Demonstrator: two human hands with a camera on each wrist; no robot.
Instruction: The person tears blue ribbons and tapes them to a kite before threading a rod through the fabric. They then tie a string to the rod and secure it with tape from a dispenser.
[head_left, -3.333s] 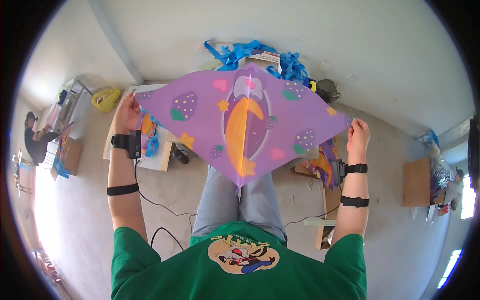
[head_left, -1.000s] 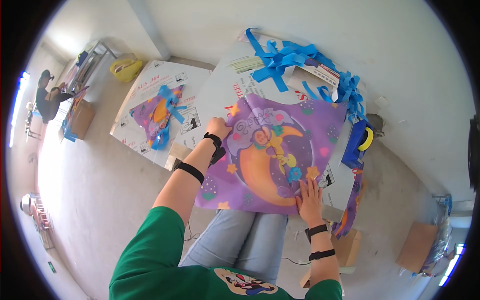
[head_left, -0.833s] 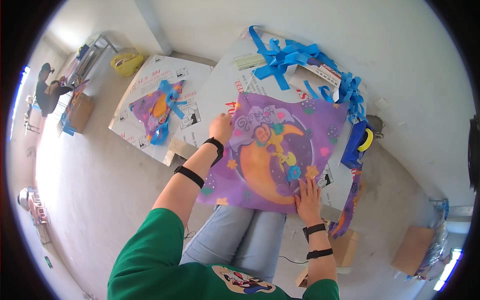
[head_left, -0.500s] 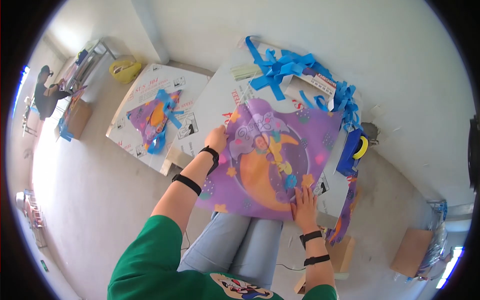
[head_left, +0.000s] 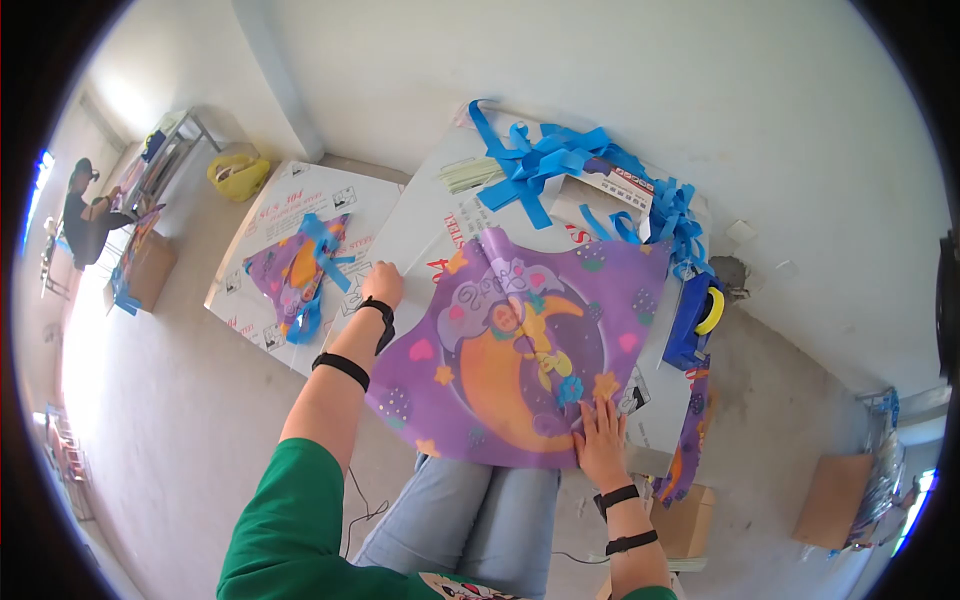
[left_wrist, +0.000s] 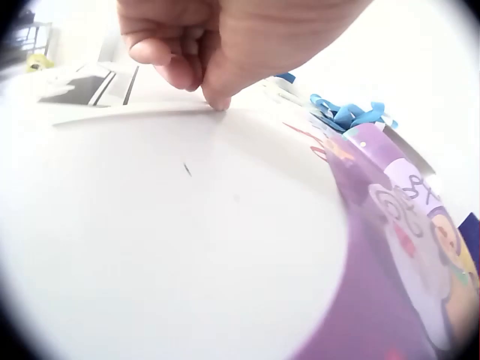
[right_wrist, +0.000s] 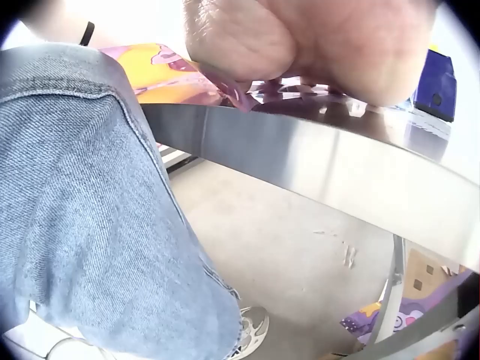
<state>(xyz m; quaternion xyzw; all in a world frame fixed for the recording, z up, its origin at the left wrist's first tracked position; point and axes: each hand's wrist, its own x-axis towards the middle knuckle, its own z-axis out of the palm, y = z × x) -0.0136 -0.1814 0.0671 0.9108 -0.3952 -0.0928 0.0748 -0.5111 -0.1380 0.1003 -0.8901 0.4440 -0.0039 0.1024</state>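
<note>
A purple printed sheet [head_left: 520, 350] with an orange moon lies on the film-covered table [head_left: 415, 235], its near edge hanging over the person's knees. Left of the sheet, the left hand [head_left: 383, 285] is over the tabletop. In the left wrist view that hand [left_wrist: 232, 45] has curled fingers and its thumb tip close to the surface; no object shows in it. The right hand [head_left: 602, 450] presses flat on the sheet's near right corner with fingers spread. In the right wrist view the right hand's heel [right_wrist: 322, 52] rests at the metal table edge [right_wrist: 300, 150].
Blue ribbons [head_left: 540, 160] and an opened box [head_left: 600, 200] occupy the far side. A blue tape dispenser [head_left: 690, 325] stands at the right. On the left table lies another purple piece [head_left: 300, 265] with blue ribbon. A cardboard box [head_left: 688, 520] is below; another person [head_left: 88, 220] is far left.
The raised diamond-shaped kite is out of view, with the sheet on the table instead. The left hand has let go of the sheet's left edge and moved left; the right hand stays on the near corner.
</note>
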